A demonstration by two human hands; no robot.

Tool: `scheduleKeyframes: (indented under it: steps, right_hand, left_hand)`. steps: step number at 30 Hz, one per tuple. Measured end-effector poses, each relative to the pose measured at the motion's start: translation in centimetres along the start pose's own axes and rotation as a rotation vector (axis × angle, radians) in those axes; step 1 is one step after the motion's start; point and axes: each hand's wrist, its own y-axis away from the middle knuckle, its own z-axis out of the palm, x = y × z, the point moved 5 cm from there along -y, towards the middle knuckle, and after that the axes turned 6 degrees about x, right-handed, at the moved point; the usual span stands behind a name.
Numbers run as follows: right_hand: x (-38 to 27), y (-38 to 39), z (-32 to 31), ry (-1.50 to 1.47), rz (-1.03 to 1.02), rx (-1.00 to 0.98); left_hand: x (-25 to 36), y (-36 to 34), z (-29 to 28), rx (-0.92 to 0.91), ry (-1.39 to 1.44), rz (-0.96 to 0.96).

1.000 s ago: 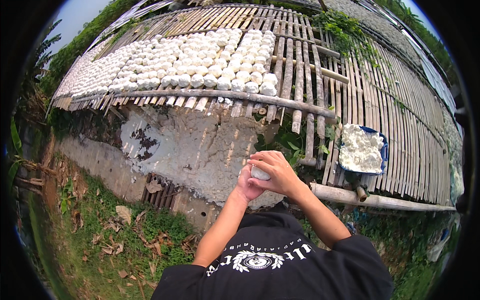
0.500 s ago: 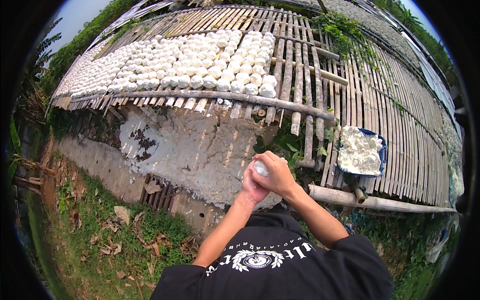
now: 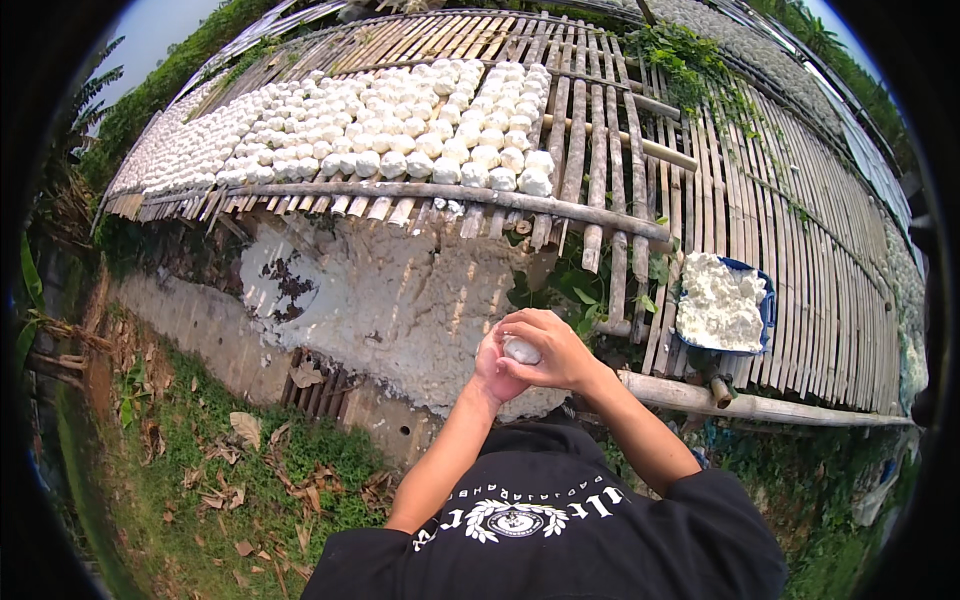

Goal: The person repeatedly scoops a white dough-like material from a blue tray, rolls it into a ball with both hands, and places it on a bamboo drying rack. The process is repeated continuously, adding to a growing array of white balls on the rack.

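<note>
Between my two palms, in front of my body, is a small white ball of dough-like paste [image 3: 521, 350]. My left hand [image 3: 490, 366] cups it from the left and below. Curled over its top and right side is my right hand [image 3: 556, 349], which covers much of it. Off to the right, a blue tub [image 3: 769, 309] holds a heap of wet white paste [image 3: 720, 303]. Many similar white lumps [image 3: 394, 163] lie in close rows on the bamboo rack ahead and to the left.
The bamboo slat rack [image 3: 800, 250] spans the far side and the right, edged by a thick bamboo pole [image 3: 780, 408]. White residue coats the ground [image 3: 390, 290] below the rack. Green vines [image 3: 680, 60] grow through the slats. Grass and dry leaves [image 3: 245, 428] lie at lower left.
Both hands have shifted slightly left, and the right hand has turned over the ball, its fingers now reaching further across it. The tub and the rows of lumps stay as they were.
</note>
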Motion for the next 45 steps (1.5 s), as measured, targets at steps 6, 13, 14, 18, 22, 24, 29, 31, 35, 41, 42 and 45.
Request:
scheduleKeyframes:
  steps: [6,13,14,18,22,24,29,31,35,41,42,45]
  right_hand:
    - [0.2,-0.2,-0.5,0.062,0.208,0.024]
    - [0.6,-0.5,-0.5,0.156,0.017,0.178]
    - [1.3,-0.4,-0.5,0.1,0.138,0.171]
    - [1.0,-0.4,0.1,-0.012,0.195,0.072]
    - [-0.2,-1.4,-0.6,0.146,0.115,0.237]
    - [-0.3,-1.9,-0.7,0.202,0.092,0.235]
    - [0.3,-2.0,-0.2,0.049,0.053,0.026]
    - [0.0,-1.8,-0.6,0.187,-0.036,0.105]
    - [1.0,-1.7,-0.8,0.139,0.138,0.134]
    - [0.1,-2.0,-1.4,0.236,-0.059,0.124]
    - [0.6,-2.0,-1.6,0.224,0.036,0.125]
    - [2.1,-2.1,-1.3,0.159,0.321,0.004]
  left_hand:
    - [0.7,-0.3,0.5,-0.008,-0.014,0.122]
    - [0.6,-0.6,0.4,0.038,0.016,0.211]
    - [0.6,-0.6,0.4,0.027,0.048,0.204]
    - [0.4,-0.6,0.9,0.086,0.085,0.115]
    - [1.3,-0.4,2.0,0.079,-0.009,0.25]
    - [1.6,0.0,2.7,-0.013,-0.025,0.268]
    - [1.8,0.9,1.5,0.156,-0.061,0.032]
    - [2.1,0.9,1.8,0.105,-0.036,0.106]
    - [1.8,0.6,2.0,0.079,0.005,0.17]
    - [1.8,-0.1,2.0,-0.003,0.052,0.053]
    - [1.9,-0.2,2.1,-0.045,0.075,0.058]
    - [1.8,-0.9,1.6,0.067,0.069,0.023]
